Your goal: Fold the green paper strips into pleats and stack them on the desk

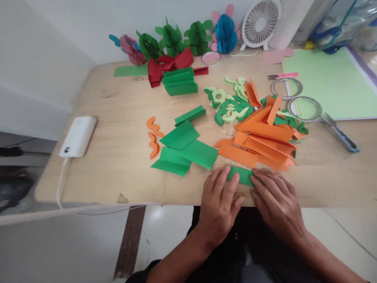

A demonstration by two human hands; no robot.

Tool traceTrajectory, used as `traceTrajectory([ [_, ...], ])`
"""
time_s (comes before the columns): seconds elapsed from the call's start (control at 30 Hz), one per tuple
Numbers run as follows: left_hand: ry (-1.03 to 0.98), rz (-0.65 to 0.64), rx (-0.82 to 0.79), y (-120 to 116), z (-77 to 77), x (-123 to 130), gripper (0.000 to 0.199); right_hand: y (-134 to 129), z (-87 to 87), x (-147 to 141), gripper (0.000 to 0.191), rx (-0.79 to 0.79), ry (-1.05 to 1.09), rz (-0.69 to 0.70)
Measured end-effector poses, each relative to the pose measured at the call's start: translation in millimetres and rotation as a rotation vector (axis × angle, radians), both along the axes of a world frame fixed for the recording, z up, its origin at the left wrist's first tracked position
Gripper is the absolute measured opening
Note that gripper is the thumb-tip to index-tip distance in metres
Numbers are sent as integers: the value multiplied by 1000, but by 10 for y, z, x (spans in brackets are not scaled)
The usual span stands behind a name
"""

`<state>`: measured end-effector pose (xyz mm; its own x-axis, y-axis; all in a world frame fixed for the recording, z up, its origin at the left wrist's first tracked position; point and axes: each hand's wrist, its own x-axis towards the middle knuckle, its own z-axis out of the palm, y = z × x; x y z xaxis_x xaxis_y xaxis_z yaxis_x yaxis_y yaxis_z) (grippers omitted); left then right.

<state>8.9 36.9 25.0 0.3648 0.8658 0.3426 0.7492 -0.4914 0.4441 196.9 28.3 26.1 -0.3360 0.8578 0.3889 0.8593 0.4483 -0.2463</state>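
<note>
A folded green paper strip [240, 175] lies at the table's front edge. My left hand [220, 196] presses on its left end, fingers stretched out and slightly apart. On the strip's right end lies my right hand [277, 196], its fingers extended flat. Just beyond the strip is a pile of folded orange papers [259, 141]. To the left, creased green papers [188, 149] overlap one another, with a narrow folded green piece [190, 115] behind them. Two curvy orange cutouts [153, 137] rest further left. Behind the orange pile are green and pale-green cutouts [229, 106].
At the back stand paper honeycomb figures [198, 38] and a white fan [260, 24]. Red folded papers [173, 65] sit before them. A white power bank [78, 136] with a cable lies left. On the right are tape rolls [304, 108], snips [341, 133] and light-green sheets [330, 82].
</note>
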Motion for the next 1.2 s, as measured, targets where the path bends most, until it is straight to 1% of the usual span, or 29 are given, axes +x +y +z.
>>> traceTrajectory([
  [0.13,-123,112,-29,76,1,8,46,55,20,-21,30,-1,4,-20],
  [0.3,-253,185,-54,106,-15,40,43,95,22,-16,29,-29,-1,-37],
  [0.4,-277,208,-68,82,-8,52,40,86,30,2,29,-56,-11,-21],
  [0.53,-275,200,-55,44,-6,66,35,66,45,11,31,-76,-7,-12],
  [0.67,-251,185,-3,46,-17,79,31,72,53,-6,29,-73,-7,-22],
  [0.8,-215,129,21,49,-34,68,29,93,60,-19,27,-58,-18,-18],
  [0.97,-132,73,42,39,-44,45,29,116,78,-27,29,-28,-31,15],
  [1.2,-26,44,33,80,4,42,26,157,104,-18,30,-92,-49,17],
])
